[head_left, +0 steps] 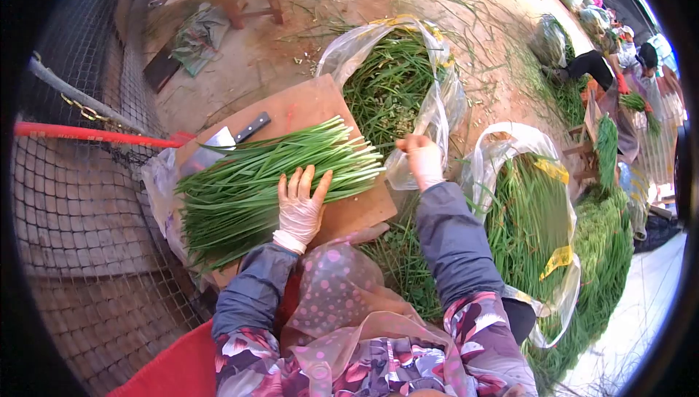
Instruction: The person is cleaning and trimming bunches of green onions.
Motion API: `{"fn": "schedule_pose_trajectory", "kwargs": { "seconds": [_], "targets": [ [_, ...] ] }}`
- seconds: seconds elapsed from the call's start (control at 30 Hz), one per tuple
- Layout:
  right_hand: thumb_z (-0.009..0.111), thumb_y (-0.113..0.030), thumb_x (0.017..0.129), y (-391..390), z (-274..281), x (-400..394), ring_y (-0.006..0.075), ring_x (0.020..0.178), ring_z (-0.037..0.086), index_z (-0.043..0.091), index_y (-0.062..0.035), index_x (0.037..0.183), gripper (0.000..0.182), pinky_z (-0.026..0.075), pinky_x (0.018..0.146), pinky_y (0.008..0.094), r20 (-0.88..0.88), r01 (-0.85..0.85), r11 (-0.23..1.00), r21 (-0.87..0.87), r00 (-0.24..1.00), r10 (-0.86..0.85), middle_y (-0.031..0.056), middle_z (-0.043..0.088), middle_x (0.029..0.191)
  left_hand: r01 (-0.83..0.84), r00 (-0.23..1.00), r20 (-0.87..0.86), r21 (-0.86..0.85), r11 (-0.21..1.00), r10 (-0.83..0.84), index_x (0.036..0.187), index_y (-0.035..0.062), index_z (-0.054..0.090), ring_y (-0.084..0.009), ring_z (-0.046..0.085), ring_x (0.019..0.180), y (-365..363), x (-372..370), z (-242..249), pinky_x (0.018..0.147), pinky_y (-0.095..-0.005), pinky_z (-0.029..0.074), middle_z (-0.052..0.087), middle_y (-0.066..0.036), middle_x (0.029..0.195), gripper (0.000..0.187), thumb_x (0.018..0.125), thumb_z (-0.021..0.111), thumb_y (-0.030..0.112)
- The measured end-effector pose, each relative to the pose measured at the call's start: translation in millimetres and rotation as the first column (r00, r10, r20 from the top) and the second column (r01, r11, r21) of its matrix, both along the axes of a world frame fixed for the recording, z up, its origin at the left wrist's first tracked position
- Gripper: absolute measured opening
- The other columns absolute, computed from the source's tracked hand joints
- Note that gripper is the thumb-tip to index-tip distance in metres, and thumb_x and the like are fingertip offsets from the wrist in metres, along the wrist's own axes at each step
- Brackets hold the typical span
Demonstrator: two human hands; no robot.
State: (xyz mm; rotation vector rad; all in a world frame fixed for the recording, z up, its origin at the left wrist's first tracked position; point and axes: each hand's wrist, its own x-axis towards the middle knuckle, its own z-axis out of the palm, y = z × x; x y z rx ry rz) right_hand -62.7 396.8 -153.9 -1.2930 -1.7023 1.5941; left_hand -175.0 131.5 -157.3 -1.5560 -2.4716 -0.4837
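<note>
A thick pile of garlic chives (pixel 255 171) lies across a wooden board (pixel 320 98), pale cut ends pointing right. My left hand (pixel 300 204), in a thin whitish glove with bare fingertips, rests flat on the pile with its fingers spread. To the right of the board, my right hand (pixel 422 160) is raised near the rim of a clear plastic bag (pixel 352 42). Its fingers are curled closed, and whatever they hold, if anything, is hidden. A knife (pixel 253 127) with a black handle lies at the board's far edge, its blade partly beneath the leaves.
Loose green trimmings (pixel 389 69) fill the clear bag. Another open bag (pixel 510 135) holds long chives at my right, beside a large heap of chives (pixel 604 273). Netting (pixel 80 215) and a red pole (pixel 95 133) stand at left. Other people work at far right.
</note>
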Motion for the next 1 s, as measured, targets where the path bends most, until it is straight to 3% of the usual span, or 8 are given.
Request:
{"fn": "schedule_pose_trajectory", "kwargs": {
  "seconds": [0.13,0.2,0.4,0.53,0.6,0.77,0.83,1.0],
  "targets": [
    [0.058,-0.024,0.093,5.7,9.9,12.8,0.0109,0.079,0.063,0.067,0.0012,0.101,0.028,0.048,0.075,0.0252,0.232,-0.174,0.983,-0.057,0.955,0.182,0.0075,0.069,0.085,0.009,0.998,-0.063,0.119,0.993,-0.002,0.129,0.023,0.054,-0.0302,0.041,0.12,-0.2,6.5,2.4,0.107,-0.0548,0.026,0.045,-0.009,0.119,0.072,0.061,0.074,0.01],
    [0.059,-0.009,0.092,-7.8,10.4,1.5,0.0104,0.086,0.062,0.065,0.0011,0.106,0.018,0.048,0.081,0.0233,-0.252,-0.198,0.976,0.086,0.944,0.214,0.0076,0.068,0.096,0.024,0.995,-0.096,0.139,0.99,-0.011,0.126,0.0237,0.056,-0.0286,0.043,0.117,-2.5,9.9,2.5,0.107,-0.0554,0.026,0.047,-0.007,0.112,0.069,0.061,0.073,0.009],
    [0.05,0.006,0.087,-30.0,38.4,-3.8,0.0133,0.089,0.063,0.066,0.0007,0.103,0.023,0.048,0.083,0.0243,-0.158,-0.297,0.942,0.156,0.934,0.32,0.0083,0.069,0.099,0.009,0.996,-0.093,0.154,0.988,0.005,0.118,0.0235,0.062,-0.0249,0.048,0.105,-7.1,18.3,-3.0,0.106,-0.0584,0.028,0.047,-0.003,0.094,0.046,0.074,0.06,0.01],
    [0.061,-0.011,0.088,-12.1,40.8,4.4,0.0122,0.084,0.064,0.067,-0.0013,0.103,0.019,0.05,0.078,0.0252,0.146,-0.438,0.888,0.137,0.896,0.419,0.0086,0.071,0.094,0.04,0.995,-0.096,0.209,0.977,-0.021,0.111,0.0203,0.064,-0.0252,0.048,0.105,-9.3,17.7,-9.1,0.107,-0.0578,0.028,0.047,-0.003,0.093,0.052,0.061,0.07,0.006],
    [0.065,-0.011,0.086,-8.5,44.4,7.4,0.0121,0.094,0.061,0.064,-0.0016,0.114,0.029,0.046,0.085,0.0257,0.377,-0.675,0.715,-0.181,0.624,0.684,0.0069,0.068,0.102,0.05,0.997,-0.069,0.252,0.966,-0.033,0.104,0.0191,0.063,-0.0274,0.048,0.108,-9.9,17.4,-9.8,0.106,-0.0587,0.027,0.049,-0.004,0.096,0.046,0.061,0.07,0.006],
    [0.067,-0.011,0.081,-9.7,41.0,20.7,0.0152,0.103,0.059,0.059,0.0008,0.122,0.043,0.042,0.095,0.0282,-0.154,-0.632,0.68,-0.372,0.764,0.626,0.0078,0.065,0.112,0.045,0.999,-0.038,0.285,0.957,-0.035,0.099,0.018,0.06,-0.0323,0.043,0.121,-8.1,15.1,-9.8,0.106,-0.0599,0.025,0.052,-0.006,0.113,0.044,0.059,0.071,0.004],
    [0.067,-0.01,0.08,-10.8,29.0,26.1,0.0159,0.104,0.059,0.059,0.0006,0.12,0.042,0.042,0.095,0.0286,-0.167,-0.592,0.728,-0.347,0.802,0.573,0.0082,0.065,0.113,0.035,0.999,-0.02,0.246,0.969,-0.031,0.093,0.0149,0.062,-0.0322,0.04,0.127,-8.7,14.6,-9.3,0.106,-0.0619,0.025,0.049,-0.007,0.126,0.019,0.075,0.065,0.009],
    [0.074,-0.012,0.078,-27.2,17.5,24.3,0.0175,0.1,0.059,0.055,0.0008,0.123,0.051,0.046,0.091,0.0303,0.001,-0.694,0.683,-0.23,0.701,0.713,0.0087,0.063,0.107,0.008,0.999,0.036,0.237,0.972,-0.017,0.095,0.0137,0.059,-0.0328,0.039,0.127,-8.2,14.4,-12.5,0.105,-0.0614,0.025,0.049,-0.008,0.126,0.025,0.072,0.068,0.009]
  ]
}}
